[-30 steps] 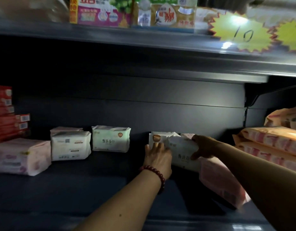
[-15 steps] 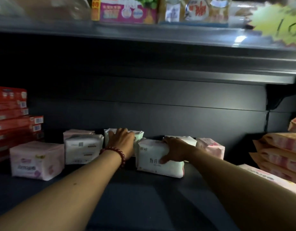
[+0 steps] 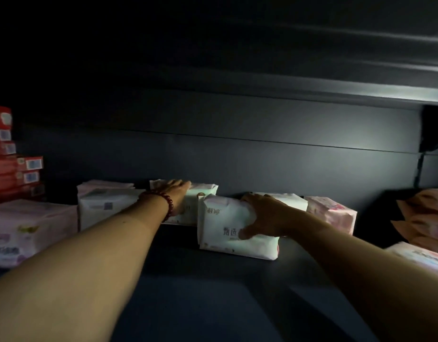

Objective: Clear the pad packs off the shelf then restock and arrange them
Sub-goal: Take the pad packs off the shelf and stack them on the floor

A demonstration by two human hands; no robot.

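Both arms reach deep into a dark shelf [image 3: 213,292]. My left hand [image 3: 174,197], with a red bead bracelet on the wrist, lies over the top and front of a white pad pack [image 3: 203,196] at the back. My right hand [image 3: 264,218] grips a larger white pad pack [image 3: 223,230] standing in front, fingers over its top and thumb on its face. Behind it stands another white pack [image 3: 292,199], with a pink pack [image 3: 333,213] to its right. Further left sit a white pack [image 3: 102,208] and a pink pack [image 3: 23,228].
Red boxes [image 3: 13,166] are stacked at the far left. Orange-pink packs [image 3: 425,218] pile up at the right edge, with a pink pack [image 3: 420,257] lying flat below them. The shelf above [image 3: 336,77] hangs low overhead. The shelf's front is bare dark metal.
The view has dropped and moved closer, so the upper shelf's goods are out of sight. My left hand shifted from the right pack to the back pack; my right hand set its pack down upright.
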